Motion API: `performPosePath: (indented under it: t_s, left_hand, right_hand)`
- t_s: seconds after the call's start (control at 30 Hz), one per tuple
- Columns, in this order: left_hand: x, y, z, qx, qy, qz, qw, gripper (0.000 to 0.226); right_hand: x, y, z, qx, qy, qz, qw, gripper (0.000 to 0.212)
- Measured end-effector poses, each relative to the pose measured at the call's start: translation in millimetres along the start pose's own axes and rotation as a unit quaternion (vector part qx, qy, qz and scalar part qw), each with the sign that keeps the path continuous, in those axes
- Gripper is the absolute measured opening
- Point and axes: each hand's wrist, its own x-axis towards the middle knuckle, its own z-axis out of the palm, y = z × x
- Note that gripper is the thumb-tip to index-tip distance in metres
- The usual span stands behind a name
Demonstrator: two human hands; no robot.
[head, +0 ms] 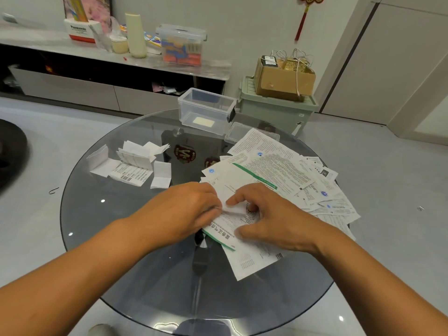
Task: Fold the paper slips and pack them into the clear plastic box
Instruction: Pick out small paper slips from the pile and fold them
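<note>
On the round glass table [121, 251] my left hand [184, 209] and my right hand [269, 219] meet over a printed paper slip [232, 214] with a green edge. Both hands pinch its white folded part between their fingertips. A spread of unfolded printed slips [278, 170] lies to the right of my hands. Several folded slips [135, 163] sit at the table's left. The clear plastic box [206, 110] stands open at the far edge, with one pale slip on its bottom. Its lid [240, 132] lies beside it, partly under the papers.
A green storage bin [278, 110] with a cardboard box [283, 78] on top stands behind the table. Along the wall runs a low cabinet [72, 88] carrying a lidded plastic container [181, 44], a bottle and boxes. The floor surrounds the table.
</note>
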Motion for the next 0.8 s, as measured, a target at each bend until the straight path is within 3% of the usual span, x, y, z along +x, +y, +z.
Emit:
performPosePath:
  t_s: [0.13, 0.23, 0.33, 0.5, 0.63, 0.8]
  left_hand:
    - [3.9, -0.3, 6.2, -0.119, 0.031, -0.107, 0.987, 0.017]
    - [6.6, 2.5, 12.3, -0.169, 0.046, -0.158, 0.972, 0.006]
    - [9.3, 5.3, 16.1, -0.16, 0.048, -0.179, 0.97, 0.027]
    - [14.1, 9.5, 10.7, -0.139, 0.02, -0.196, 0.971, 0.038]
    - [17.7, 10.2, 7.4, -0.137, 0.006, -0.208, 0.968, 0.039]
    - [17.2, 10.3, 6.8, -0.152, 0.015, -0.212, 0.965, 0.05]
  right_hand:
    - [-0.4, -1.9, 5.3, 0.038, 0.046, 0.013, 0.998, 0.035]
    - [2.6, -2.7, 11.4, 0.076, 0.143, 0.039, 0.986, 0.022]
    - [10.8, -3.3, 20.0, 0.057, 0.191, 0.073, 0.977, 0.026]
    - [21.3, 2.9, 25.3, 0.046, 0.2, 0.116, 0.972, 0.029]
    - [21.2, 0.5, 20.5, 0.063, 0.171, 0.142, 0.973, 0.054]
    - [26.0, -1.1, 18.6, 0.1, 0.158, 0.139, 0.972, 0.024]
